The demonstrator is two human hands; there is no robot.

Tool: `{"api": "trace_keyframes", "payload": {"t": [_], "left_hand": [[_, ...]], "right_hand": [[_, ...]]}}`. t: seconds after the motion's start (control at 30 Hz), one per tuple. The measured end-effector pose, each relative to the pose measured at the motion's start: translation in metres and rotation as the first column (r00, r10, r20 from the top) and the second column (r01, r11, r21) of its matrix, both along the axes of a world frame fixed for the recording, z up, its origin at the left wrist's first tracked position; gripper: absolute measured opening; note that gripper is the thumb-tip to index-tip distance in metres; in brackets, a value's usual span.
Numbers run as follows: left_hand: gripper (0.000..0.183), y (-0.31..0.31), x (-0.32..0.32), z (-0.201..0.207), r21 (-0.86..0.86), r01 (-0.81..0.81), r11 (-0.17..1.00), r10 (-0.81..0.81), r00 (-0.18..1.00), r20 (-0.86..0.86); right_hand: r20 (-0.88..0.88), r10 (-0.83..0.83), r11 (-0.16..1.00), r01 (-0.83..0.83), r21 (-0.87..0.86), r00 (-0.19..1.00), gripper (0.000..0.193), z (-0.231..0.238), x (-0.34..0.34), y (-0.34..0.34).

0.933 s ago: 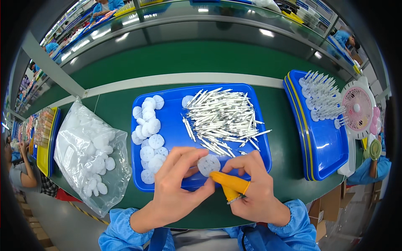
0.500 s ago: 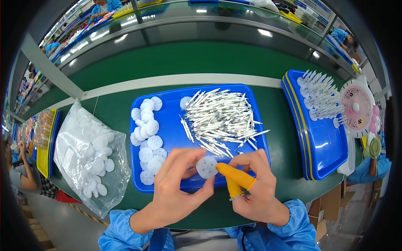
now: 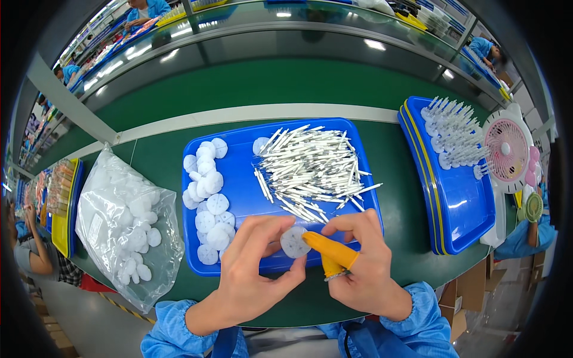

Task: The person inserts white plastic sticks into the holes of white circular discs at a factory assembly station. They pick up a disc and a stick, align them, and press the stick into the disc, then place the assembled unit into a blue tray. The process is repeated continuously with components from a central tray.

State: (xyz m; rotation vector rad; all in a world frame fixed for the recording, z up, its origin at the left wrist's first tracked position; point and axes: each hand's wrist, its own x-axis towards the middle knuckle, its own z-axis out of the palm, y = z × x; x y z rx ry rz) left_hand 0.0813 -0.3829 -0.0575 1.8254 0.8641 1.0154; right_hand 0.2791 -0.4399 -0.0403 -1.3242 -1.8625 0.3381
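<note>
Between the thumb and fingers of my left hand [image 3: 253,280] is a white translucent disc [image 3: 292,243] with fine markings. My right hand [image 3: 365,275], wearing yellow finger covers on two fingers, pinches at the disc's right edge; the fingers' far side is hidden. Both hands are over the near edge of a blue tray [image 3: 239,173]. Inside it, a heap of thin white sticks [image 3: 313,167] with dark tips lies on the right. Several similar discs [image 3: 206,182] line its left side, and a single disc [image 3: 260,145] sits beside the heap.
A clear plastic bag [image 3: 119,203] of white discs lies at left. On the right, stacked blue and yellow trays [image 3: 465,209] hold discs with upright sticks [image 3: 456,140], near a pink-and-white fan [image 3: 506,148]. Co-workers in blue [image 3: 146,11] sit across the line.
The disc and both hands stay almost in place, the right fingers shifting slightly at the disc's edge. The whole view has shifted a little.
</note>
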Motion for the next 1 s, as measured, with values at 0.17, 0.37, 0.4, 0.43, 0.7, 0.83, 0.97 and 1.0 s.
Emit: {"api": "trace_keyframes", "payload": {"t": [0.17, 0.37, 0.4, 0.43, 0.7, 0.83, 0.97, 1.0], "left_hand": [[0.06, 0.0032, -0.0029, 0.0025, 0.018, 0.045, 0.999, -0.044, 0.997, -0.064], [0.061, 0.0015, -0.0034, 0.0061, 0.062, 0.053, 0.997, -0.044, 0.989, -0.142], [0.061, 0.0016, -0.003, 0.006, 0.074, 0.062, 0.995, -0.051, 0.988, -0.145], [0.061, 0.0016, -0.0027, 0.0057, 0.085, 0.072, 0.994, -0.058, 0.987, -0.148], [0.059, -0.0008, 0.0004, 0.0039, 0.127, 0.085, 0.988, -0.07, 0.99, -0.121], [0.059, 0.0002, 0.0009, 0.0024, 0.144, 0.069, 0.987, -0.052, 0.992, -0.117], [0.059, -0.0003, -0.0002, 0.0034, 0.114, 0.069, 0.991, -0.056, 0.992, -0.113], [0.059, -0.0003, 0.0001, 0.0037, 0.109, 0.073, 0.991, -0.061, 0.992, -0.113]], "right_hand": [[-0.026, -0.05, 0.999, 0.049, -0.012, 0.998, 0.052, -0.0018, -0.0002, -0.0054], [-0.029, -0.009, 1.0, 0.009, 0.001, 1.0, 0.053, 0.0011, -0.0015, -0.0036], [-0.019, 0.0, 1.0, 0.0, -0.007, 1.0, 0.052, 0.001, -0.0016, -0.0029], [-0.009, 0.008, 1.0, -0.008, -0.014, 1.0, 0.052, 0.001, -0.0018, -0.0015], [0.028, 0.025, 1.0, -0.025, 0.007, 0.999, 0.051, -0.0025, 0.0, 0.0012], [0.026, -0.018, 0.999, 0.018, -0.027, 1.0, 0.051, -0.0043, 0.0016, 0.0005], [-0.004, 0.013, 1.0, -0.013, -0.022, 1.0, 0.051, -0.0011, 0.0009, 0.0], [0.005, 0.017, 0.999, -0.017, -0.028, 1.0, 0.051, -0.0011, -0.0002, 0.0004]]}}
